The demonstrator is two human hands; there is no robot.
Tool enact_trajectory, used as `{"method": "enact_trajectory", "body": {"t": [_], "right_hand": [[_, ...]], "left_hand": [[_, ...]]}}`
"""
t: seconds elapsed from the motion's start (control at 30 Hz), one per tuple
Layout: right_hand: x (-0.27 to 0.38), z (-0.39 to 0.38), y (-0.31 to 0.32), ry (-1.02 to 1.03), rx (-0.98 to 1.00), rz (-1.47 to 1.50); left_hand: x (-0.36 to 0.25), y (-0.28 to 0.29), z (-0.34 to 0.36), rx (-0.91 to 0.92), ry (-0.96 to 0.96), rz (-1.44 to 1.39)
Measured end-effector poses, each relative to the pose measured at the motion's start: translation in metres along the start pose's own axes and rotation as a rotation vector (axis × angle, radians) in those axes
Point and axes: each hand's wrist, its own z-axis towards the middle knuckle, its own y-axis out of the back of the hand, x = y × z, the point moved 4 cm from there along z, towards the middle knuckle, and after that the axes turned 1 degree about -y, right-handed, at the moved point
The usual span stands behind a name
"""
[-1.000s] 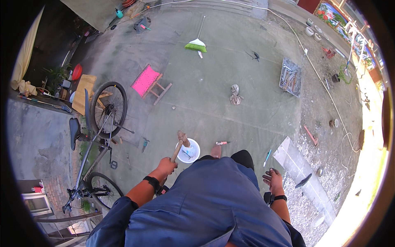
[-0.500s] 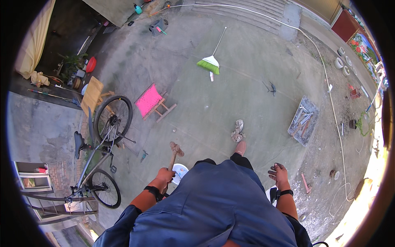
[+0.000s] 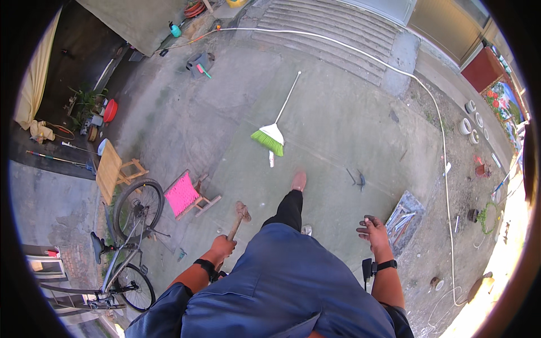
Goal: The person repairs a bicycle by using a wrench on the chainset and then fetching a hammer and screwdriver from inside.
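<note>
My left hand (image 3: pixel 224 245) is closed around the wooden handle of a hammer-like tool (image 3: pixel 233 228), whose dirty, brownish head points forward. My right hand (image 3: pixel 372 230) is open, fingers slightly curled and apart, holding nothing, beside a grey tray (image 3: pixel 413 206) of metal tools on the floor. My pinkish shoe (image 3: pixel 298 180) is stretched out ahead on the green-grey concrete. Just beyond it lies a broom (image 3: pixel 267 141) with green bristles and a white head. A pink-seated wooden stool (image 3: pixel 182 193) is tipped over to my left, and a small dark tool (image 3: pixel 360 180) lies to my right.
A bicycle (image 3: pixel 137 214) lies at the left near a folding wooden table (image 3: pixel 108 172). A long pale hose (image 3: pixel 443 141) runs along the back and right. Beyond it are concrete steps (image 3: pixel 321 22) and white pots (image 3: pixel 468 126). A dustpan (image 3: pixel 198 65) lies farther back.
I have walked forward: the broom and steps are nearer, my foot has swung ahead, and the white bucket has disappeared behind my body. My left hand still grips the wooden-handled tool.
</note>
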Motion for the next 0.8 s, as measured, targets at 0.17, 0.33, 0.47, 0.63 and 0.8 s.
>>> {"method": "enact_trajectory", "body": {"t": [0.17,0.33,0.47,0.63,0.8], "right_hand": [[0.139,0.067,-0.061,0.021,0.09,-0.005],[0.316,0.117,-0.137,0.253,0.342,-0.07],[0.43,0.186,-0.155,0.467,0.461,0.298],[0.543,0.297,-0.104,0.497,0.186,0.641],[0.566,0.437,0.059,0.168,-0.407,0.139]], "left_hand": [[-0.232,0.08,0.055,-0.13,-0.417,0.332],[-0.467,0.124,0.038,-0.101,-0.856,0.206],[-0.628,0.129,0.017,0.057,-1.12,0.052],[-0.761,0.13,0.102,0.048,-1.251,0.08],[-0.844,0.166,0.226,-0.03,-0.869,0.137]]}}
